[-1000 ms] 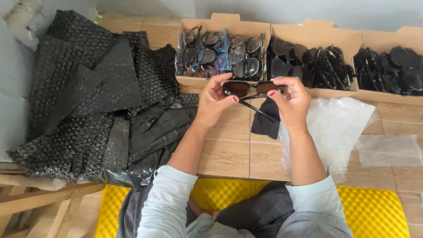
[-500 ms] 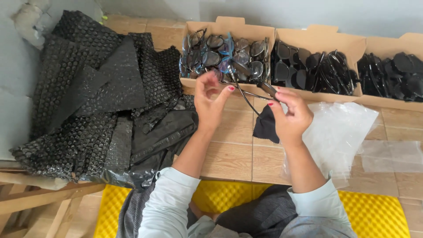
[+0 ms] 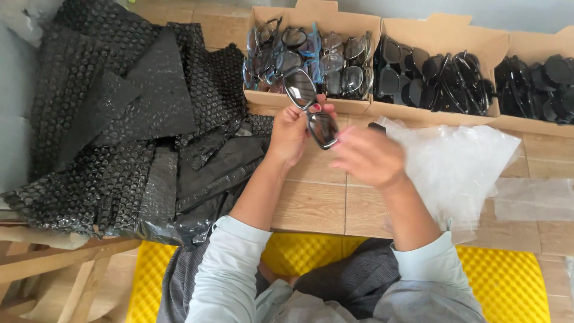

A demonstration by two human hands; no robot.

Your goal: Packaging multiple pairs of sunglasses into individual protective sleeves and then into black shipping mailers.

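Your left hand (image 3: 293, 133) pinches a folded pair of dark-lensed glasses (image 3: 311, 107), holding it tilted above the wooden floor (image 3: 317, 203), just in front of the first cardboard box (image 3: 311, 101). Your right hand (image 3: 368, 157) hovers just beside the lower lens, blurred, fingers loosely curled and gripping nothing that can be made out. Clear plastic bags (image 3: 460, 161) lie to its right; black bubble-wrap pouches (image 3: 119, 131) lie in a heap to the left. This pair is neither bagged nor pouched; three boxes of glasses remain full.
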